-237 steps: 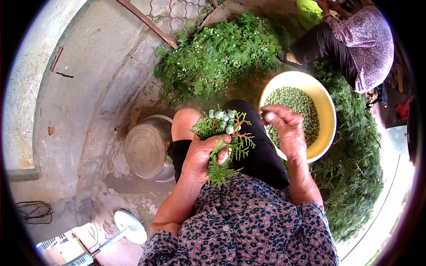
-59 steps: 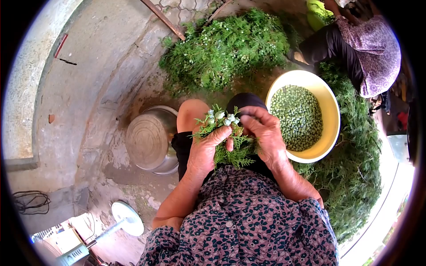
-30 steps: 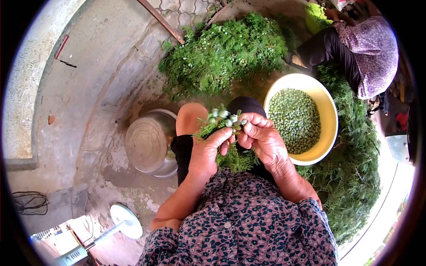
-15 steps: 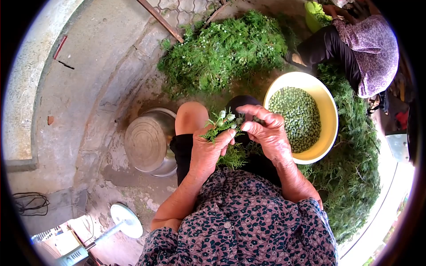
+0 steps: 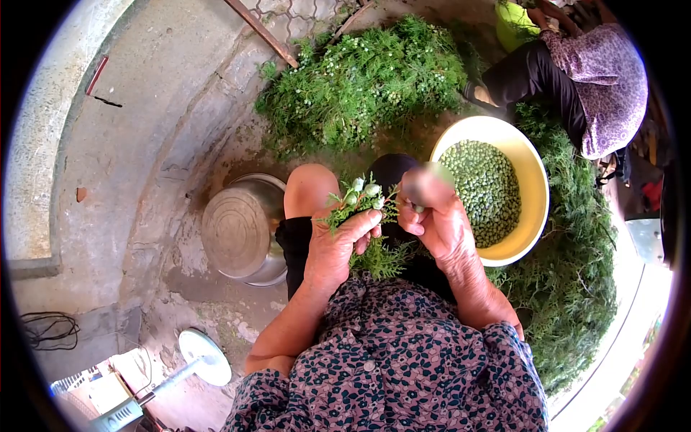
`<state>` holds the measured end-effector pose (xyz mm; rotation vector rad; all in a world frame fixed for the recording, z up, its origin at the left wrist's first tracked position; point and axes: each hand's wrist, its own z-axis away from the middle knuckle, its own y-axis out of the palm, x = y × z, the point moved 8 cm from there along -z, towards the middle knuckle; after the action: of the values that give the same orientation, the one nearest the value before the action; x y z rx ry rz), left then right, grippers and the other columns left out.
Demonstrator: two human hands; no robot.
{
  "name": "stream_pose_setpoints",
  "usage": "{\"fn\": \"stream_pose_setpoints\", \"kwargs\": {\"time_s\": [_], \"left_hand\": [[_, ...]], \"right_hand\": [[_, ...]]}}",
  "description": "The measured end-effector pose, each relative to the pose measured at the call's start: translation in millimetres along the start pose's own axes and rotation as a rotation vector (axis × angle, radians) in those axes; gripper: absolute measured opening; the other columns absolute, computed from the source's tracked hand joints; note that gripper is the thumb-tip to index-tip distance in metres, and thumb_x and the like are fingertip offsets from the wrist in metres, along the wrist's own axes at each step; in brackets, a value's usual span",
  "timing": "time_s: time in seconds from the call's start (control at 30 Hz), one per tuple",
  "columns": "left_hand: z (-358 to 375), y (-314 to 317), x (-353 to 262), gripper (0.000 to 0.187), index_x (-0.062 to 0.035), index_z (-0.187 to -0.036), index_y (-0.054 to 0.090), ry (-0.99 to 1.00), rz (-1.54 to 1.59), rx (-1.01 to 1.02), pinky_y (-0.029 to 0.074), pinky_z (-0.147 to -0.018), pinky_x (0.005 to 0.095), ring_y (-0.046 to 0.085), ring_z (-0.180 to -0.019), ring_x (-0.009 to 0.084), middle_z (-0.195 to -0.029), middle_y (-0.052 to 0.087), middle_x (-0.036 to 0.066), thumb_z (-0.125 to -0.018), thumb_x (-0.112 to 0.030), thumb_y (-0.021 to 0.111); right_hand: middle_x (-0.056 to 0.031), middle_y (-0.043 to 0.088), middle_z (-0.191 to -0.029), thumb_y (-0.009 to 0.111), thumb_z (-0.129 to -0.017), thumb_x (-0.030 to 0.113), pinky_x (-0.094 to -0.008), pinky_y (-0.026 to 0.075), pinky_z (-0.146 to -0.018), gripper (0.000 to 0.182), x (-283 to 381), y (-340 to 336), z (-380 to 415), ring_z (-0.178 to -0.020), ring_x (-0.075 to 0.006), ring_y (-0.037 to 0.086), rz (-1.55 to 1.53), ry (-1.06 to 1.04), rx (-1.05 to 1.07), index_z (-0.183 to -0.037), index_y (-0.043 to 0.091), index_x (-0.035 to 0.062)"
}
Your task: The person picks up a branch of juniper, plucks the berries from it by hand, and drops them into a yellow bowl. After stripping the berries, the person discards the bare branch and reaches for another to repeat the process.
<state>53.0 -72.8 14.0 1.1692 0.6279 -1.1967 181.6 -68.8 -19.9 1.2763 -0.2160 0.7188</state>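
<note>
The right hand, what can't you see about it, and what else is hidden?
- Right hand, head view: its fingers are motion-blurred, so any grip is unclear.
- Sprig: its stem is hidden inside the left hand.
- Other person: cut off by the picture's edge.

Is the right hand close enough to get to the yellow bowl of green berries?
Probably yes. The right hand is raised right beside the yellow bowl, nearly over its near rim, and nothing lies between them. The left hand holds the sprig off to the side.

Dark floral-print blouse [image 5: 403, 360], short sleeves, black cropped trousers [image 5: 302, 241]
</note>
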Motion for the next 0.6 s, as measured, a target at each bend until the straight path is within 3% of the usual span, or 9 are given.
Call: {"fn": "stream_pose_setpoints", "kwargs": {"time_s": [0.07,0.1,0.2,0.27,0.37,0.4,0.47,0.53,0.6], "left_hand": [[-1.8,-1.5,1.9,0.010,-0.0001,-0.085,0.064,0.000,-0.018,0.002,0.032,-0.040,0.0185,0.048,-0.050,0.0054,-0.064,0.059,0.003,-0.079,-0.009,0.063],[-1.8,-1.3,1.1,0.010,0.0000,-0.085,0.064,0.008,-0.032,-0.021,0.032,-0.040,0.0184,0.048,-0.049,0.0053,-0.064,0.059,0.003,-0.079,-0.008,0.063],[-0.7,-2.0,0.5,0.010,0.0004,-0.086,0.064,0.031,-0.057,-0.059,0.032,-0.040,0.0181,0.046,-0.047,0.0050,-0.064,0.059,0.003,-0.079,-0.008,0.063],[0.1,-3.8,1.4,0.010,0.0006,-0.086,0.064,0.046,-0.067,-0.071,0.032,-0.040,0.0180,0.046,-0.046,0.0048,-0.064,0.059,0.003,-0.080,-0.008,0.063],[-0.2,-5.8,4.7,0.012,0.0006,-0.086,0.064,0.061,-0.151,-0.049,0.031,-0.040,0.0179,0.045,-0.047,0.0044,-0.064,0.059,0.003,-0.080,-0.009,0.064],[0.4,-5.8,5.3,0.013,0.0008,-0.086,0.064,0.065,-0.138,-0.050,0.031,-0.041,0.0178,0.045,-0.047,0.0043,-0.064,0.059,0.003,-0.079,-0.010,0.065],[1.0,-5.8,5.0,0.014,0.0009,-0.086,0.064,0.070,-0.125,-0.052,0.031,-0.041,0.0178,0.046,-0.047,0.0041,-0.063,0.059,0.002,-0.079,-0.011,0.066],[1.6,-3.8,3.5,0.015,0.0006,-0.086,0.064,0.067,-0.171,-0.022,0.031,-0.041,0.0176,0.046,-0.048,0.0041,-0.064,0.059,0.002,-0.079,-0.012,0.067],[1.8,-3.3,4.6,0.015,0.0007,-0.087,0.064,0.035,-0.141,-0.005,0.032,-0.041,0.0176,0.046,-0.048,0.0044,-0.065,0.060,0.003,-0.079,-0.012,0.066]], "right_hand": [[-0.0103,0.055,-0.087,0.056,-0.087,0.033,-0.0210,0.031,-0.041,0.036,21.3,17.0,8.3,-0.053,-0.0104,0.046,0.027,-0.266,-0.004,-0.098,0.053,-0.0013],[-0.0082,0.055,-0.085,0.059,-0.085,0.026,-0.0200,0.031,-0.041,0.029,22.4,23.7,13.5,-0.054,-0.0089,0.046,0.047,-0.162,-0.094,-0.097,0.055,-0.0003],[-0.0055,0.057,-0.079,0.062,-0.083,0.017,-0.0196,0.030,-0.041,0.023,20.2,18.0,10.7,-0.052,-0.0078,0.045,0.189,-0.180,0.030,-0.098,0.057,0.0007],[0.0021,0.056,-0.066,0.066,-0.079,0.010,-0.0174,0.030,-0.042,0.017,21.6,25.3,17.6,-0.049,-0.0039,0.042,0.422,-0.199,-0.019,-0.094,0.061,0.0020],[0.0017,0.058,-0.071,0.067,-0.077,0.007,-0.0152,0.035,-0.045,0.019,22.9,32.0,16.7,-0.051,-0.0035,0.045,0.740,-0.435,-0.007,-0.095,0.062,0.0009],[0.0017,0.058,-0.071,0.067,-0.077,0.007,-0.0152,0.035,-0.045,0.019,22.9,32.1,16.8,-0.051,-0.0035,0.045,0.739,-0.435,-0.008,-0.095,0.062,0.0009],[-0.0030,0.057,-0.084,0.068,-0.077,0.006,-0.0209,0.044,-0.059,0.023,9.8,26.6,12.1,-0.069,-0.0075,0.051,0.641,-0.237,-0.004,-0.098,0.061,-0.0013],[-0.0026,0.058,-0.082,0.066,-0.079,0.005,-0.0195,0.041,-0.053,0.019,14.8,29.8,13.6,-0.064,-0.0067,0.051,0.706,-0.309,-0.002,-0.096,0.062,-0.0002],[-0.0015,0.058,-0.075,0.063,-0.081,0.007,-0.0178,0.035,-0.046,0.013,4.9,25.6,12.4,-0.056,-0.0054,0.048,0.446,-0.149,-0.004,-0.093,0.062,0.0012]]}}
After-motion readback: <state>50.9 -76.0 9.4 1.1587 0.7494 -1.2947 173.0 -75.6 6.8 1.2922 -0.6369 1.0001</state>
